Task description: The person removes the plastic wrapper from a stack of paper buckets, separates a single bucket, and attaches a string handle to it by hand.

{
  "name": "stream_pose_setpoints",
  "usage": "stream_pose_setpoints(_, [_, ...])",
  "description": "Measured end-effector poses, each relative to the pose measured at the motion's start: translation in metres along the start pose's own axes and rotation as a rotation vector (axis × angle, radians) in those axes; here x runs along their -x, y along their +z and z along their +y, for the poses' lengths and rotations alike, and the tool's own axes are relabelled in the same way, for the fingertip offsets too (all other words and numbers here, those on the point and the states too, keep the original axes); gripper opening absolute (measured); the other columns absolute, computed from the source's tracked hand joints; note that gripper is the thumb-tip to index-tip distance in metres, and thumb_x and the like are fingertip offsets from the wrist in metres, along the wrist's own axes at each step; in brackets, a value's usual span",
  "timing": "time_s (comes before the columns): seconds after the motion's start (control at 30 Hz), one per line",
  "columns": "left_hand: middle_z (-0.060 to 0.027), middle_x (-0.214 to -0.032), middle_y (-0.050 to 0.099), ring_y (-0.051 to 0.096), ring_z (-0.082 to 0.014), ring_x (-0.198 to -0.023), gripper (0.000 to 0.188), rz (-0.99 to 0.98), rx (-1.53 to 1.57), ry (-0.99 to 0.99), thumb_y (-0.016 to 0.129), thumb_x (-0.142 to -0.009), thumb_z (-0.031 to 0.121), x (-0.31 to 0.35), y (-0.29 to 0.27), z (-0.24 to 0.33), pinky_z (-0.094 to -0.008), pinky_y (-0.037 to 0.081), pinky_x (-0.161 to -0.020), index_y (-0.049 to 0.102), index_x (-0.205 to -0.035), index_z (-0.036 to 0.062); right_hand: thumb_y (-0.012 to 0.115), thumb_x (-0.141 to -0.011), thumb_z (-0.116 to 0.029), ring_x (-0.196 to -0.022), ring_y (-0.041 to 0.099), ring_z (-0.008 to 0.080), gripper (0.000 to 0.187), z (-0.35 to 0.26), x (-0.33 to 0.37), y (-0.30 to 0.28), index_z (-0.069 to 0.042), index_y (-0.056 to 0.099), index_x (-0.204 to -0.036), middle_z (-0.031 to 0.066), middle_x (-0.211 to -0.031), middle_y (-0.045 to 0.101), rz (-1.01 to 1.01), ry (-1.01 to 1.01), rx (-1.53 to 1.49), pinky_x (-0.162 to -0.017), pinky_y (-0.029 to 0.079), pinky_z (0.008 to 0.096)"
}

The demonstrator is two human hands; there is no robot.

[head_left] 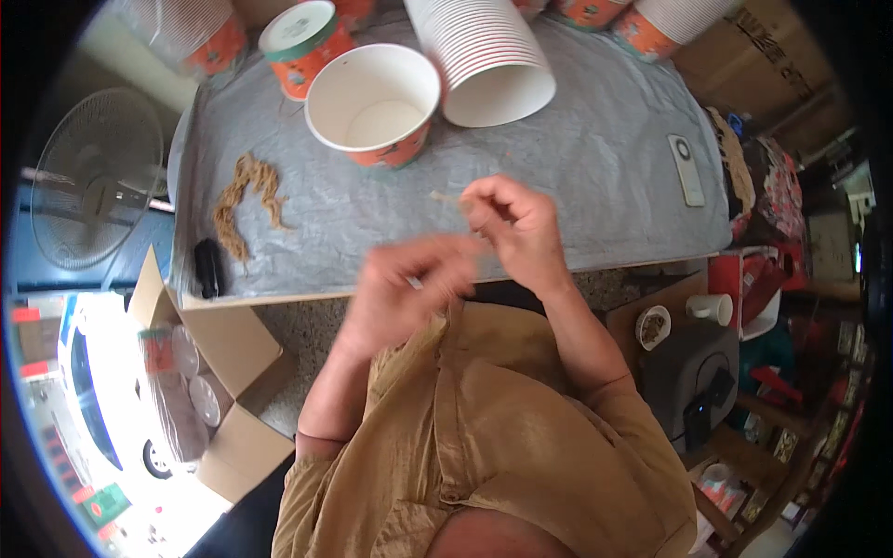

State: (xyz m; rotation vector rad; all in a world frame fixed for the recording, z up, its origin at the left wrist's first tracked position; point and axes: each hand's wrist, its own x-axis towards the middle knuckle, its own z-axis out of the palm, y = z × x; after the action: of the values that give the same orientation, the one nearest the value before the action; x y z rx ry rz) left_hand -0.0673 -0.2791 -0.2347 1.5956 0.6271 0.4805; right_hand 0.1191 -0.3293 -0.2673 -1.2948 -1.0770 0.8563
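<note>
My right hand (521,232) is held over the grey-covered table near its front edge, thumb and fingers pinched together. From its fingertips sticks out a short, thin, pale yellowish strand (443,197). Close beside it on the left, my left hand (409,288) is smeared by motion, so whether its fingers grip anything is unclear. Just beyond the hands stands a white paper bucket (372,93) with an orange patterned outside, its open mouth toward me. A loose hank of tan, frayed fibre (244,195) lies on the cloth to the left.
A stack of nested paper buckets (493,70) lies tilted at the back, beside an upturned bucket (299,46). A black object (209,268) sits at the front left corner, a pale phone (686,170) at the right. An open cardboard box (228,349) and a fan (98,177) stand left.
</note>
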Motion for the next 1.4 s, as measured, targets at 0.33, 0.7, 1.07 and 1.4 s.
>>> stream_pose_setpoints(0.33, [0.0018,-0.097,0.066,0.058,-0.0045,-0.08,0.029,0.282,0.377,0.008,0.074,-0.096,0.021,0.004,-0.021,-0.021,-0.0215,0.049,-0.067,0.068,-0.115,-0.0001,0.069,-0.096,-0.005,-0.069,0.057,0.0097,0.007,-0.019,-0.001,0.025,0.001,0.066,-0.096,0.0038,-0.08,0.065,-0.045,-0.334,0.178,-0.064,0.048,0.0249])
stream_pose_setpoints(0.7, [0.0053,-0.069,0.053,0.048,-0.0039,-0.065,0.042,0.163,0.25,-0.043,0.055,-0.108,0.035,-0.003,-0.023,-0.032,-0.023,0.04,-0.06,0.058,-0.076,0.0077,0.072,-0.091,0.0,-0.067,0.061,0.0121,0.007,-0.022,0.014,0.021,0.0,0.067,-0.096,0.0048,-0.079,0.065,-0.154,-0.31,0.3,-0.06,0.049,0.0262])
stream_pose_setpoints(1.07, [-0.0019,-0.068,0.055,0.051,-0.0074,-0.067,0.031,0.232,0.053,0.062,0.06,-0.104,0.024,-0.007,0.013,-0.058,-0.0308,0.045,-0.059,0.06,-0.082,0.0019,0.067,-0.095,-0.003,-0.072,0.048,0.004,0.004,0.024,0.047,0.003,0.0,0.065,-0.094,-0.0034,-0.079,0.057,0.045,-0.085,0.188,-0.064,0.04,0.0208])
stream_pose_setpoints(1.4, [-0.0136,-0.082,0.066,0.066,-0.0362,-0.076,0.026,-0.378,0.062,0.463,0.062,-0.101,0.029,0.007,0.066,-0.017,-0.043,0.051,-0.066,0.067,-0.093,0.0046,0.066,-0.099,-0.014,-0.062,0.041,0.0013,0.01,0.073,0.084,-0.07,-0.004,0.064,-0.097,-0.0072,-0.074,0.051,0.354,0.15,0.006,-0.054,0.03,0.0196])
